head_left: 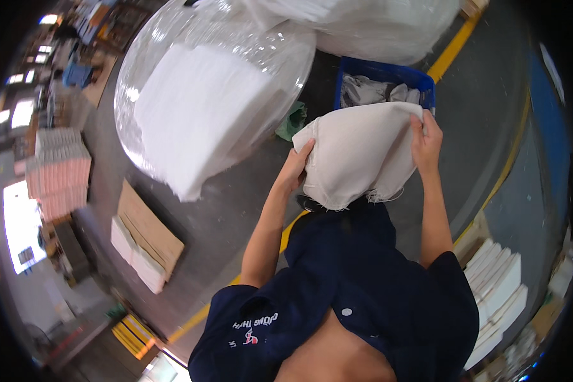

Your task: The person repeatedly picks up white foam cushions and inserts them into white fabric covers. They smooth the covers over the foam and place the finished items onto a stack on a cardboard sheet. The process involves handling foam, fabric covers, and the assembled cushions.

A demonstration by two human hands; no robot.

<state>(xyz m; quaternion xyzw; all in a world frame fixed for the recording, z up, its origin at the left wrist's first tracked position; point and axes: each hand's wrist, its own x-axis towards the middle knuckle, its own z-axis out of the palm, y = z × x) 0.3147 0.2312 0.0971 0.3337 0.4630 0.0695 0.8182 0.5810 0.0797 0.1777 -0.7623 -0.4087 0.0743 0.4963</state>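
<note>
Squarely before our body, we hold up a piece of off-white cloth [356, 146], raised above the grey floor [229, 219], its bottom edge frayed into loose threads. Our left hand [295, 167] closes on its left edge, thumb on top and fingers curled mostly out of sight behind; our right hand [428, 143] pinches the upper right corner between thumb and bent fingers. Just beyond the cloth, and partly covered by it, we see a blue crate [419, 77] with crumpled greyish fabric [365, 92] inside. Near our left hand lies a green bag [292, 121]. Farther left, clear plastic wrap [137, 79] surrounds a white block [194, 114], and below it a brown cardboard piece [149, 223] rests on the floor.
</note>
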